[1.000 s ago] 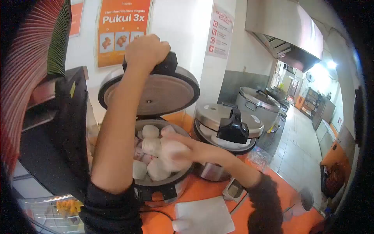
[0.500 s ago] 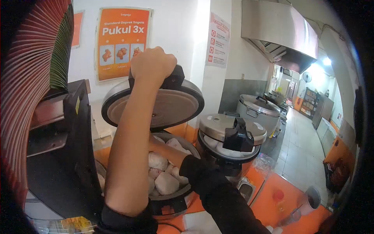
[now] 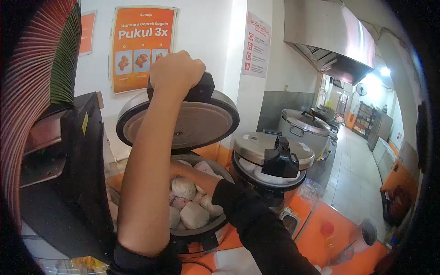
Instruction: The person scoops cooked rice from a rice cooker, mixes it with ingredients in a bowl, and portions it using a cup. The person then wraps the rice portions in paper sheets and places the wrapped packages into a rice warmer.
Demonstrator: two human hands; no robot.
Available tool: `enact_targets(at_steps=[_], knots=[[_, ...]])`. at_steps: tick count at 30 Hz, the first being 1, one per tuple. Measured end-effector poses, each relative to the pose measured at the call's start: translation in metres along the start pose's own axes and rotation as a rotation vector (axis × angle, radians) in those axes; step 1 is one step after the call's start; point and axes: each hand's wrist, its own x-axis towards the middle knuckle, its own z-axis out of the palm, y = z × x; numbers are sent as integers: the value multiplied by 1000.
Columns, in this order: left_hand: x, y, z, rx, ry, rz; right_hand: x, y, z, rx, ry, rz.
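Note:
My left hand (image 3: 178,71) is closed on the black handle (image 3: 201,87) of a raised round lid (image 3: 178,126). Below the lid, an open cooker (image 3: 217,233) holds several white wrapped bundles (image 3: 195,215), some with reddish print. My right forearm reaches across into the back left of that cooker; the right hand is hidden behind my left forearm, so its fingers and anything in them cannot be seen.
A second cooker (image 3: 270,195) with its lid slightly raised over white bundles stands to the right. Farther back is a large pot (image 3: 305,128). A small metal container (image 3: 289,220) and a clear cup (image 3: 366,233) are on the orange table (image 3: 330,220). A black machine (image 3: 78,183) stands left.
My right hand has moved from above the front bundles to the back left of the cooker, out of sight behind my left forearm. The left hand keeps holding the lid up.

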Motion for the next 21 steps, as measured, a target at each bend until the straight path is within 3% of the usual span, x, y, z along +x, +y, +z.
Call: enact_targets(at_steps=[2, 6, 8, 9, 11, 15, 17, 21], knots=[[-2, 0, 0, 1, 13, -5, -15, 0, -8, 42, 74, -78], [-1, 1, 3, 29, 39, -3, -53, -19, -24, -181, 430, -375], [-3, 1, 1, 34, 47, 12, -72, -24, -41, 278, 278, -335], [-4, 1, 0, 35, 52, 20, -79, -23, -57, 774, 21, -201], [-2, -1, 2, 22, 47, 16, -92, -35, -65, 1029, -248, -58], [-1, -1, 3, 12, 50, 12, -129, -66, -48, 486, -144, -306], [-3, -1, 1, 24, 38, 10, -130, -72, -39, 308, -216, -186], [-3, 0, 1, 37, 39, 8, -128, -60, -53, 344, -412, -227]])
